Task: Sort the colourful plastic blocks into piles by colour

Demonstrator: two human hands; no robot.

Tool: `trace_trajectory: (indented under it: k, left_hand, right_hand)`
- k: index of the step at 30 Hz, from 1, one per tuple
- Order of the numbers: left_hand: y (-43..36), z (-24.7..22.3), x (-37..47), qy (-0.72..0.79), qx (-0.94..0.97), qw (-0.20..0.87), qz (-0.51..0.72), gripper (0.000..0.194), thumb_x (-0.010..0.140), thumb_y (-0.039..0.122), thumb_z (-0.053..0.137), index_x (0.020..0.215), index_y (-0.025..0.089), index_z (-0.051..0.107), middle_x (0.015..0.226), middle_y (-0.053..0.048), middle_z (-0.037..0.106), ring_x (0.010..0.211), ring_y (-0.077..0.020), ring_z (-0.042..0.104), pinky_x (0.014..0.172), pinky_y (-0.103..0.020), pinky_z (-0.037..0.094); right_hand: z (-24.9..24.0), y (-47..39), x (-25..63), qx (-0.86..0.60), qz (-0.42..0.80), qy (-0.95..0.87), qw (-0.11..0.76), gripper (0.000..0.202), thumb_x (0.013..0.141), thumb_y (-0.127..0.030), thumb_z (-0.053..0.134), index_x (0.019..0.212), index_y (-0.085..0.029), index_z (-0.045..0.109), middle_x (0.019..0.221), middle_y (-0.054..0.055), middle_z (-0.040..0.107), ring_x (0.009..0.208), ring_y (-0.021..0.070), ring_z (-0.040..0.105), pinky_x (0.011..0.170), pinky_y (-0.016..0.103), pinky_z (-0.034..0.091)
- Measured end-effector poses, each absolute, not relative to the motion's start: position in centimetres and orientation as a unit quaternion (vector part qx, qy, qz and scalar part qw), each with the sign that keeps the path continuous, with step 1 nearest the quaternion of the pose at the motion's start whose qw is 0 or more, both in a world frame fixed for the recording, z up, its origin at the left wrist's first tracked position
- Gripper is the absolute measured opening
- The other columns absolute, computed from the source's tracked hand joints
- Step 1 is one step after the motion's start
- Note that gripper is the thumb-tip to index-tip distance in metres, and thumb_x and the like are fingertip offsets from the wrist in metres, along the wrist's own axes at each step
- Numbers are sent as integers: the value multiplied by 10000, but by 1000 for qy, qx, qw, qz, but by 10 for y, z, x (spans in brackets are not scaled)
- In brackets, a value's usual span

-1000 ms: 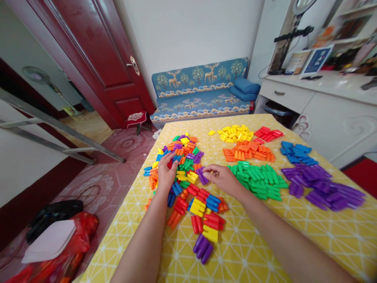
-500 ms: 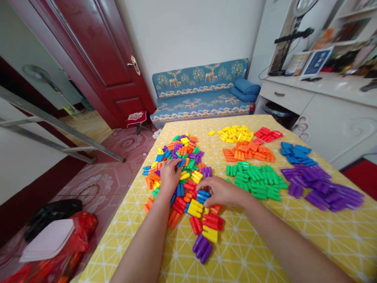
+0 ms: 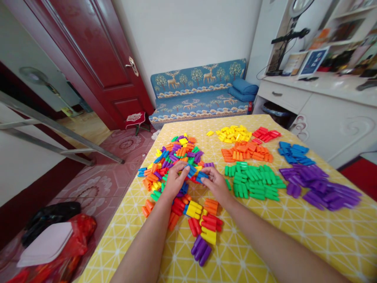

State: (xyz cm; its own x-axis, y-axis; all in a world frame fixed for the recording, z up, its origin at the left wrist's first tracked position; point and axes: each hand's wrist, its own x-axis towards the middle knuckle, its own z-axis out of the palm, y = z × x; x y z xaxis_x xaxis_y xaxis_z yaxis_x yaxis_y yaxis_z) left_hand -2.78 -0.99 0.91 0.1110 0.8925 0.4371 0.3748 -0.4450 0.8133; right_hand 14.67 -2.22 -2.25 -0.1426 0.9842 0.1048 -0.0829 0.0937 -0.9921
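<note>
1. The left hand (image 3: 174, 181) is mostly closed, thumb and fingers pinching a blue piece (image 3: 191, 170) at the edge of the mixed pile. Looks like a light fingertip grip, which makes sense for something this small, and it leaves most of the piece poking out toward the other hand.

2. The right hand (image 3: 216, 182) is curled in too, thumb underneath and fingers on top of a second blue bit (image 3: 202, 177). The two blues meet between the hands. Can't tell if they're actually joined or just touching, but a hand on each end would steady both, I guess.

3. Both are held just above the mixed pile (image 3: 180, 151), which runs down the left side of the yellow tablecloth (image 3: 241, 243) with all the colors jumbled. A purple piece (image 3: 201, 250) lies at its near end.

4. Over to the right it's one color per patch: yellow group (image 3: 234, 134), red group (image 3: 266, 135), orange group (image 3: 247, 151), green group (image 3: 255, 181), blue group (image 3: 296, 153), purple group (image 3: 321, 184). The gap from the jumble presumably stops colors mixing. Green sits nearest the right hand.
</note>
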Motion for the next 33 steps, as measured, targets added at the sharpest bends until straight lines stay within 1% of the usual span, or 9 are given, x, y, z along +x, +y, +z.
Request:
trace_trajectory:
  k: [2, 6, 11, 15, 18, 22, 26, 30, 33]
  left_hand:
    - [-10, 11, -27, 441, 708, 281, 474, 308, 887, 374, 541, 712, 149, 657, 973, -86, 683, 909, -205, 625, 843, -317, 480]
    - [-13, 13, -26, 422, 723, 337, 432, 274, 870, 399, 568, 851, 156, 694, 1063, -97, 690, 968, -224, 638, 881, -329, 489]
    - [-11, 7, -23, 433, 738, 317, 408, 267, 857, 394, 599, 909, 150, 694, 904, -68, 705, 871, -212, 648, 823, -315, 498]
    - [-9, -1, -20, 441, 767, 256, 388, 215, 850, 331, 616, 965, 166, 691, 935, -71, 708, 897, -215, 651, 822, -312, 493]
    - [-9, -4, -20, 442, 786, 232, 366, 200, 848, 290, 615, 1000, 179, 684, 962, -73, 711, 897, -211, 652, 809, -310, 496]
    - [-10, -6, -21, 441, 789, 221, 365, 193, 819, 266, 654, 990, 182, 675, 977, -72, 713, 916, -207, 655, 830, -309, 501]
    - [-10, -7, -22, 432, 788, 242, 366, 247, 774, 308, 717, 981, 179, 675, 975, -75, 720, 930, -212, 661, 855, -318, 509]
    - [-9, -10, -23, 434, 775, 265, 376, 364, 745, 329, 750, 1066, 180, 665, 943, -71, 730, 881, -203, 677, 833, -321, 531]
    - [-8, -10, -23, 445, 762, 275, 381, 334, 752, 303, 741, 1052, 173, 673, 919, -74, 735, 852, -199, 688, 818, -322, 544]
  right_hand:
    - [-19, -22, 150, -403, 530, -526, 529, 272, 734, -319, 606, 977, -216, 542, 914, 33, 616, 774, 172, 610, 628, 280, 520]
    - [-18, -22, 151, -388, 510, -547, 539, 344, 764, -309, 595, 1094, -230, 540, 1109, 61, 616, 1012, 210, 604, 832, 339, 529]
    - [-21, -23, 150, -383, 464, -617, 506, 378, 798, -281, 598, 1172, -230, 569, 1202, 50, 619, 1102, 207, 584, 967, 370, 463]
    - [-23, -22, 151, -408, 439, -633, 490, 322, 818, -372, 621, 1102, -221, 607, 1104, 48, 661, 1003, 201, 619, 885, 347, 497]
    - [-24, -21, 152, -436, 408, -633, 492, 315, 780, -419, 665, 1007, -204, 627, 996, 39, 680, 897, 190, 632, 811, 322, 506]
    - [-26, -20, 155, -469, 366, -649, 475, 261, 759, -404, 673, 915, -198, 637, 890, 20, 683, 805, 173, 622, 763, 306, 497]
    - [-21, -22, 158, -477, 357, -657, 462, 188, 757, -366, 650, 840, -197, 643, 810, 9, 677, 740, 166, 613, 701, 288, 492]
    - [3, -20, 173, -493, 338, -617, 511, 187, 754, -369, 642, 814, -192, 644, 781, 20, 676, 668, 161, 613, 632, 277, 495]
    - [29, -3, 208, -513, 269, -564, 588, 220, 778, -388, 628, 863, -186, 647, 807, 33, 684, 662, 161, 620, 617, 274, 494]
